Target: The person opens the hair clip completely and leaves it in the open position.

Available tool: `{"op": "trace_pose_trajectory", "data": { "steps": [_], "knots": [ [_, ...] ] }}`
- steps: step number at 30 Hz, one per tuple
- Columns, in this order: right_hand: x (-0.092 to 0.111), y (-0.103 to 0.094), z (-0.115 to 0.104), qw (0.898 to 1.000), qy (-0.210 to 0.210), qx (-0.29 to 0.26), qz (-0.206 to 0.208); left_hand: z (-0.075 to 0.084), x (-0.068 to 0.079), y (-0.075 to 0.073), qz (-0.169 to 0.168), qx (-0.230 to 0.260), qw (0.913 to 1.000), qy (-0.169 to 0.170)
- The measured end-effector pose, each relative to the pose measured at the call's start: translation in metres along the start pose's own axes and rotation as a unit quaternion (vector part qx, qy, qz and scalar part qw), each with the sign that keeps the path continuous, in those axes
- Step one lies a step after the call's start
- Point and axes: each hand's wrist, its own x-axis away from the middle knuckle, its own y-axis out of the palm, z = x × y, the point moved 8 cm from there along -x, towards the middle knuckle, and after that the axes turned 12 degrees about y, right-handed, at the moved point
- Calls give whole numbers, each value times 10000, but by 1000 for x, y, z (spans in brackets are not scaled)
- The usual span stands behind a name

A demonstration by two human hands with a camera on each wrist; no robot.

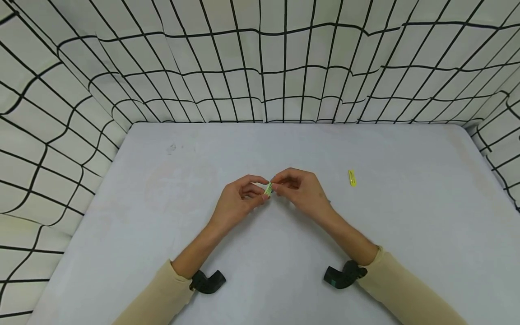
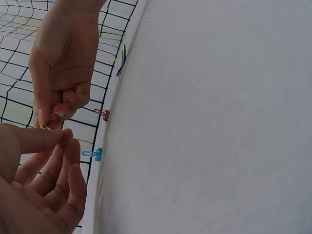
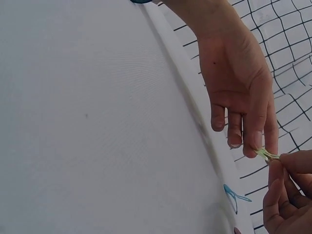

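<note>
A small light-green hair clip [image 1: 268,188] is held above the white table, between the two hands' fingertips. My left hand [image 1: 235,198] pinches its lower end between thumb and fingers. From the other side my right hand [image 1: 304,192] grips the clip with thumb and forefinger. In the right wrist view the clip [image 3: 265,154] shows slim, parted strips. Only a sliver of the clip [image 2: 46,127] shows in the left wrist view; fingers cover the rest. A yellow hair clip [image 1: 351,178] lies on the table to the right of my right hand.
Black-lined netting on white walls surrounds the white table [image 1: 183,234]. A red clip [image 2: 102,114] and a blue clip [image 2: 93,154] sit along the table edge. A dark elbow-shaped wrist mount hangs at each sleeve. Something small and dark peeks out beside my right wrist.
</note>
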Motion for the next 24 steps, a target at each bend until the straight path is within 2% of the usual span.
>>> {"op": "trace_pose_trajectory", "data": {
  "steps": [12,24],
  "knots": [
    [-6,6,-3,9999,8,104,47,5,3,-6,336,-135,9992,145],
    [-17,18,-4,9995,-96,261,-115,6,5,-18,738,-1013,9912,428]
  ]
}}
